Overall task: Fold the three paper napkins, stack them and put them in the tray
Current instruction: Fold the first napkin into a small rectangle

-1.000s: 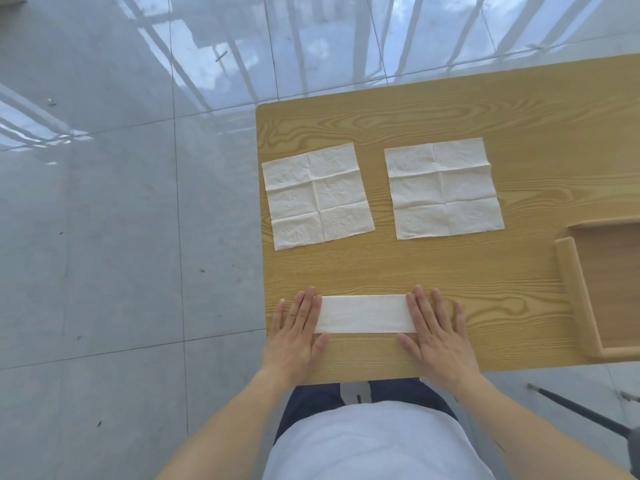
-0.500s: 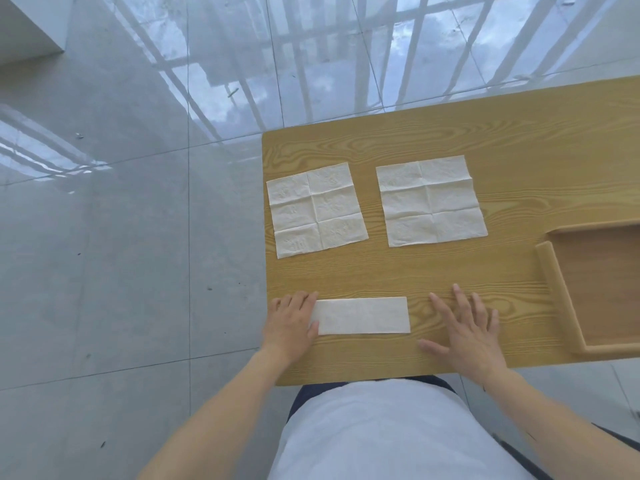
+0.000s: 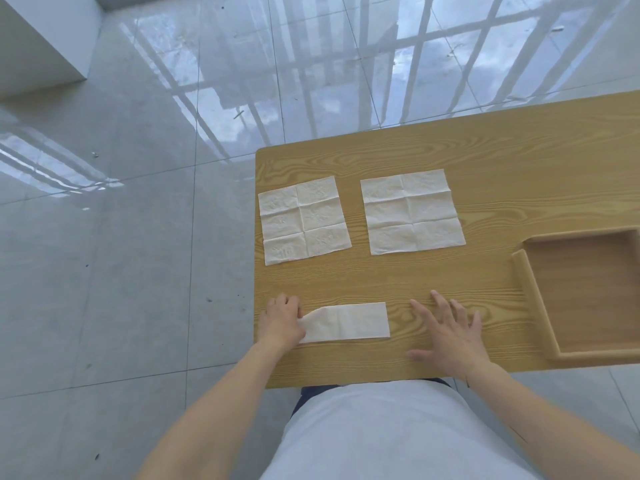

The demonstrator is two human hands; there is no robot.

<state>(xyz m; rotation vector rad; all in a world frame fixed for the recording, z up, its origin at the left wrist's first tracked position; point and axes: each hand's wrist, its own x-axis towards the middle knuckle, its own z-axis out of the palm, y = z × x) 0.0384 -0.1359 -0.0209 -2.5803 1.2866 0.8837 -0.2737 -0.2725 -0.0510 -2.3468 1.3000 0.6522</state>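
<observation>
A white napkin folded into a long strip (image 3: 349, 322) lies near the table's front edge. My left hand (image 3: 282, 322) grips its left end, which is lifted slightly off the wood. My right hand (image 3: 450, 332) rests flat on the table to the right of the strip, fingers spread, touching no paper. Two unfolded square napkins lie farther back: one at the left (image 3: 304, 220) and one in the middle (image 3: 410, 211). A wooden tray (image 3: 530, 292) sits at the right, partly cut off by the frame edge.
The wooden table (image 3: 485, 157) ends at its left edge just beside my left hand, with a glossy grey tiled floor (image 3: 121, 237) beyond. A white wall corner (image 3: 38, 43) stands at the far left.
My right hand left the strip and moved right onto bare wood. My left hand closed on the strip's left end and raised it a little. The camera tilted up.
</observation>
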